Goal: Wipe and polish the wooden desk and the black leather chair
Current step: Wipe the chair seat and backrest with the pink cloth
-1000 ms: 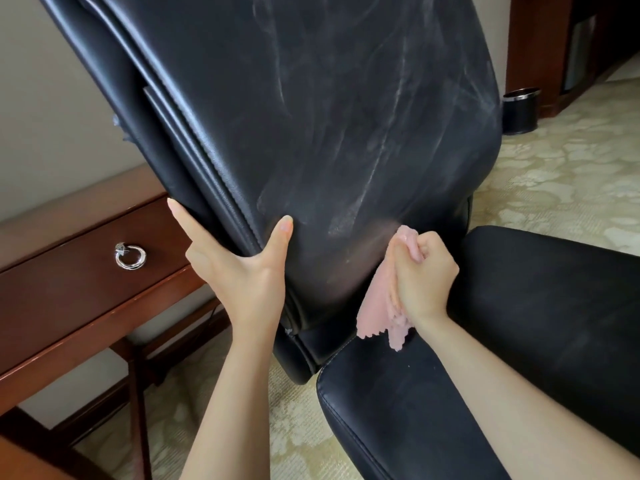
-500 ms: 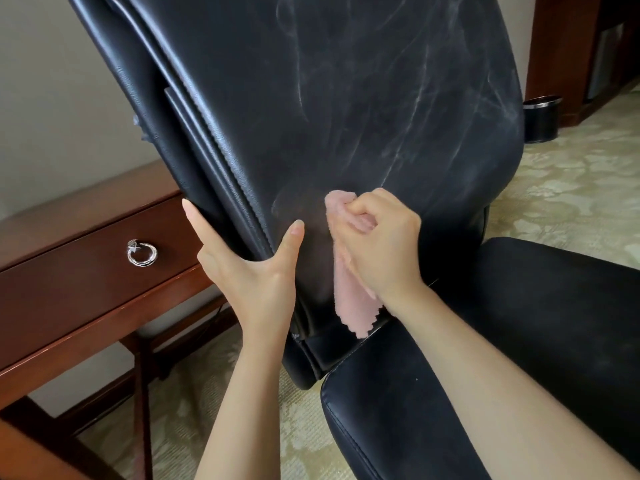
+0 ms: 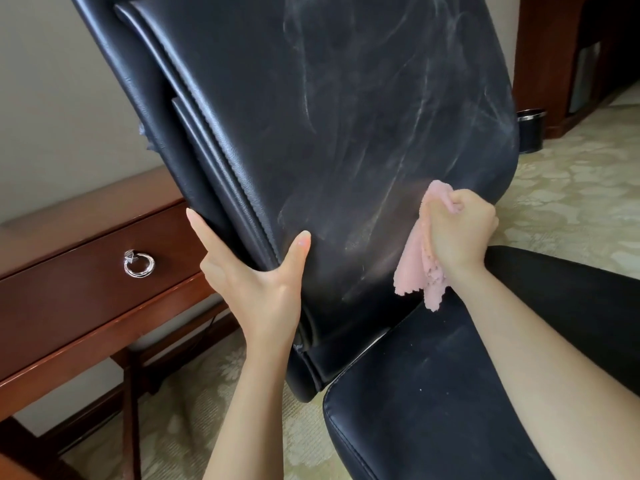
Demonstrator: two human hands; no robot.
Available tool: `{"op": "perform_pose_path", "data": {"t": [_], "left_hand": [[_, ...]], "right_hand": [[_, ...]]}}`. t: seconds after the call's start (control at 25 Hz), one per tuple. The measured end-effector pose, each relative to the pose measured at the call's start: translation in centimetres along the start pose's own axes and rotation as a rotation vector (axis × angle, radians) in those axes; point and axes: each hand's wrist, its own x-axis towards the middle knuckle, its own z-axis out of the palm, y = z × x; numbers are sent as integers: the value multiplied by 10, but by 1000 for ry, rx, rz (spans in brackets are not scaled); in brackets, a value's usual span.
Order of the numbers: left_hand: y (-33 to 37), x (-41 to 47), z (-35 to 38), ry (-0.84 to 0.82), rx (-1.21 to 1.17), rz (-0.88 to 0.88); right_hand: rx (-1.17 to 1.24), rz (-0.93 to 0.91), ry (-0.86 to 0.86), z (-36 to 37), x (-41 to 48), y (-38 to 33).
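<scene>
Chair (image 3: 346,116) wipe under way, apparently unfinished
At centre right the right hand (image 3: 457,230) clenched a pink cloth (image 3: 415,268) on the streaked lower back; the left hand (image 3: 256,271) pinched the back's edge. The seat (image 3: 433,393) looked dusty; the desk (image 3: 69,306), lower left, could not be judged

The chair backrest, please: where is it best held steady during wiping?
Grip the chair backrest at its lower left edge, from the desk side, thumb in front, fingers behind: that edge is thin and exposed, as the left hand shows, clear of the pink cloth in the right hand.
</scene>
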Motion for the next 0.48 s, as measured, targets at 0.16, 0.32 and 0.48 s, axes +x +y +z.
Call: {"op": "perform_pose_path", "data": {"t": [0.16,0.32,0.48], "left_hand": [[2,1,0,2,-5,-22],[5,-1,0,20,3,-27],[4,-1,0,21,7,-2]], "right_hand": [[215,-76,-186,5,-42,-21],[364,-418,-303,-1,-83,-30],[277,-705,-322,1,-72,-23]]}}
